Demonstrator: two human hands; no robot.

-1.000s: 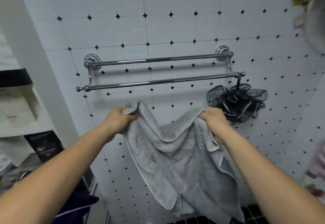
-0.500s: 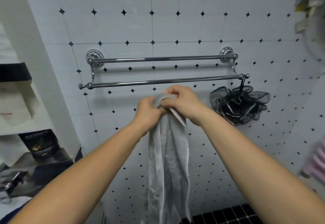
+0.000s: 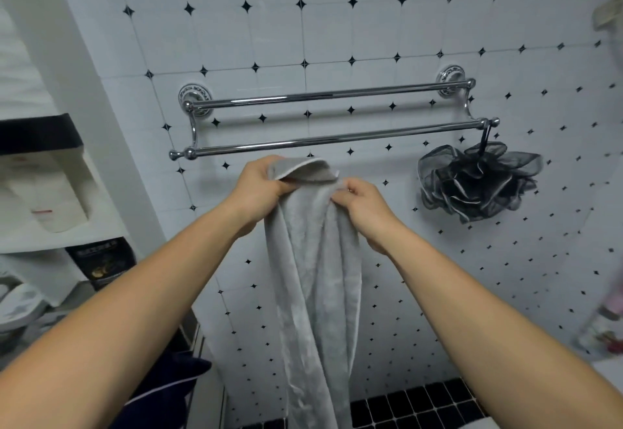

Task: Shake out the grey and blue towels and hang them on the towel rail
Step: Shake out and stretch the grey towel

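Head view showed the grey terry towel (image 3: pixel 317 260) gathered lengthwise into a long narrow fold. It hung straight down from both hands, in front of the wall and just below the rail.

1. Hands. The left hand (image 3: pixel 259 186) gripped the top hem, fingers curled round it, with a flap of hem folded over above the knuckles. The right hand (image 3: pixel 364 202) pinched the adjoining edge between thumb and fingertips, slightly lower. The hands were near each other but apart.

2. Change. One second earlier the towel was spread wide between hands held well apart. Half a second earlier the hands had come together and the cloth had collapsed into a strip. At this moment they had begun to separate again, the left hand the higher. Judged from this, the shake-out was finishing and the top edge was being arranged for draping.

3. Rail. The chrome double-bar towel rail (image 3: pixel 337 140) carried no towel on either bar, so hanging was not yet done.

4. Surroundings. A black mesh bath sponge (image 3: pixel 478 182) hung from the right end of the front bar. Dark blue fabric (image 3: pixel 175 381) lay low at the left. It may have been the blue towel, but this could not be confirmed. White wall tiles with black diamond insets (image 3: pixel 371 30) lay behind.
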